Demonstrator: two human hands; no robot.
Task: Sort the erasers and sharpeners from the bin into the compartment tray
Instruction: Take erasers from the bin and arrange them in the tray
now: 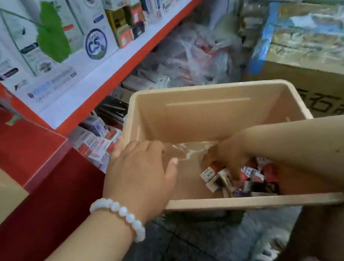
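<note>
Bin (209, 115) holding small packets (217, 178), right hand (225, 155) among them

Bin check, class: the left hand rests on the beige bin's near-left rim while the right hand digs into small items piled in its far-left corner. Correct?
Not quite. The head view shows the right hand in the small items piled in the bin's near-right corner, not far-left. The left hand does rest on the near-left rim.

Colours of the bin, its contents and surroundings
Beige bin (208, 110); white, red and black small packets (231, 179); white bead bracelet (121, 214); red-edged white shelf (111, 70); green leaf (51, 34)
</note>
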